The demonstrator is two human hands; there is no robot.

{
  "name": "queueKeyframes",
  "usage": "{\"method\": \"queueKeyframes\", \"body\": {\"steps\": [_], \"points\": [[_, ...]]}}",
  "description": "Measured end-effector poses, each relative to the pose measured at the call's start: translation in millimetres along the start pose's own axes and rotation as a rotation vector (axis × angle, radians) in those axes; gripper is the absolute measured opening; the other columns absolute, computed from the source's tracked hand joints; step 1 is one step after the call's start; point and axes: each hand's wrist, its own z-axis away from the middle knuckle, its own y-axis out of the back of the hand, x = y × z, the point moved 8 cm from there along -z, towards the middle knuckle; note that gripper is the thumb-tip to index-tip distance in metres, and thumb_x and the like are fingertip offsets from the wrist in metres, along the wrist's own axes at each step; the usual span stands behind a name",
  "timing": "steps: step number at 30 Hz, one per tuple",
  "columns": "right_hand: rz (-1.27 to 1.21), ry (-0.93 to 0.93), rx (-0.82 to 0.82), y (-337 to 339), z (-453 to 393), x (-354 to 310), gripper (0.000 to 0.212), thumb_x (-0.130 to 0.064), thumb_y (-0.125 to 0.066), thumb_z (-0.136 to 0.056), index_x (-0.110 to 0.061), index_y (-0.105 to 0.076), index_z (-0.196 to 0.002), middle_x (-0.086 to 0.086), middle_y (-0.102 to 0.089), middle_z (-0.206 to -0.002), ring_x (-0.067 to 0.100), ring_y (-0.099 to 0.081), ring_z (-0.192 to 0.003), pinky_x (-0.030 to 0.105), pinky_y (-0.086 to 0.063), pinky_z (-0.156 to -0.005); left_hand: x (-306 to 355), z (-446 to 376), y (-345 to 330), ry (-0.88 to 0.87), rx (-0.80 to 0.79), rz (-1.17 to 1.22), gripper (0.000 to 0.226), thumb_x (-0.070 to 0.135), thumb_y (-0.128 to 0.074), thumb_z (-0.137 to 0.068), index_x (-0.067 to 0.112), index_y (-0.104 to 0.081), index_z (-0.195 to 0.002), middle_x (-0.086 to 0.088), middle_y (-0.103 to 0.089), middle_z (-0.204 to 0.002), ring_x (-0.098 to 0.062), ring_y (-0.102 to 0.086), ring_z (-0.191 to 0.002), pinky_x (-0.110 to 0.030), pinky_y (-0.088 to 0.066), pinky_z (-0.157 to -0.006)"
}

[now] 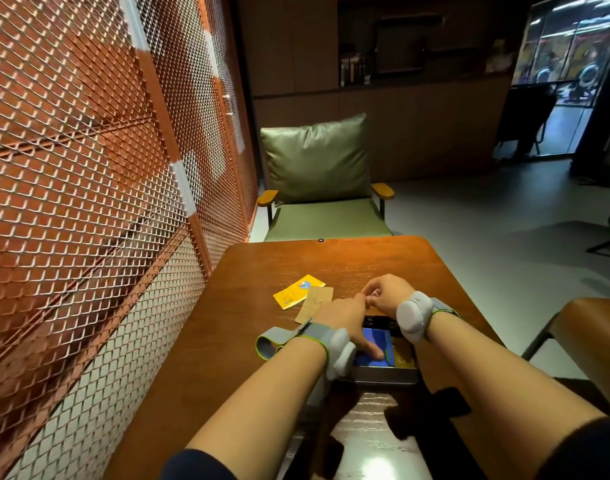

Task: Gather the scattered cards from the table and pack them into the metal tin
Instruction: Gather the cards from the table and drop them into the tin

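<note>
The left hand (345,318) reaches over the far left part of the metal tin (386,370), its fingers held together and stretched forward, the thumb pressed down onto a blue card (371,348) lying inside the tin. The right hand (383,294) hangs just past the tin's far edge, fingers curled inward with thumb and forefinger closed together; it seems to pinch something small, but the view is too poor to tell what, if anything, is between them. The forefinger of the left hand touches the right hand at that point. Each wrist carries a grey band with a rounded grey sensor: the left band (334,351) covers the tin's left rim, the right band (412,318) sits over its far right corner.

The tin is open and shallow, lying flat on the wooden table (248,341) close to the person. Beside the blue card, in the tin's right part, a yellow card (402,358) shows.

Beyond the tin and to its left, two cards lie on the table: a yellow card with a blue picture (294,292), and a brown card (315,301) overlapping its nearer edge, reaching back toward the left hand.

Farther beyond the tin, a green armchair (319,188) stands at the table's far edge. Left of the tin, an orange mesh screen (89,168) runs alongside the table.
</note>
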Motion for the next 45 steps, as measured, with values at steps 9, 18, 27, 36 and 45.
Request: {"method": "queueKeyframes", "body": {"steps": [9,18,27,36,45], "points": [[0.069,0.104,-0.085,-20.5,-55.8,-36.9,0.028,-0.016,-0.053,-0.092,-0.017,-0.066,-0.116,0.004,-0.065,-0.124,0.020,-0.061,-0.112,0.027,-0.045,-0.093,-98.9,-36.7,41.1,0.177,0.090,0.336,0.036,0.031,-0.076,-0.079,0.009,-0.059,-0.102,-0.008,-0.057,-0.088,-0.019,-0.049,-0.079,-0.027,-0.038,-0.070],[0.282,0.274,-0.299,-99.6,-81.7,-73.3,0.044,-0.022,-0.057,-0.089,-0.034,-0.053,-0.131,0.004,-0.063,-0.114,0.027,-0.054,-0.120,0.030,-0.043,-0.092,-195.1,-49.4,18.4,0.469,0.185,0.235,0.054,0.030,-0.066,-0.085,0.013,-0.050,-0.134,-0.008,-0.054,-0.138,-0.028,-0.050,-0.128,-0.035,-0.045,-0.102],[0.214,0.136,-0.327,-95.1,-105.8,-49.1,0.052,-0.023,-0.059,-0.089,-0.021,-0.044,-0.139,0.018,-0.028,-0.150,0.034,-0.026,-0.139,0.040,-0.026,-0.112,-198.8,-70.5,-1.2,0.508,0.220,0.209,0.068,0.045,-0.078,-0.071,0.015,-0.050,-0.125,-0.007,-0.054,-0.130,-0.030,-0.046,-0.125,-0.042,-0.042,-0.095],[0.494,-0.070,-0.348,-71.1,-88.0,-7.0,0.016,-0.006,-0.050,-0.086,-0.006,-0.050,-0.103,0.019,-0.040,-0.139,0.036,-0.036,-0.131,0.047,-0.030,-0.106,-185.6,-68.6,-3.4,0.594,0.207,0.134,0.075,0.047,-0.080,-0.068,0.013,-0.048,-0.127,-0.010,-0.051,-0.132,-0.031,-0.039,-0.126,-0.039,-0.036,-0.098],[-0.012,0.123,-0.028,16.4,-43.9,-32.5,0.014,-0.006,-0.049,-0.086,-0.011,-0.060,-0.079,0.019,-0.062,-0.092,0.025,-0.054,-0.082,0.031,-0.041,-0.078,-147.7,-23.3,46.2,0.476,0.311,0.300,0.026,0.013,-0.055,-0.088,0.009,-0.062,-0.113,-0.015,-0.066,-0.119,-0.032,-0.062,-0.110,-0.033,-0.048,-0.082]]}}
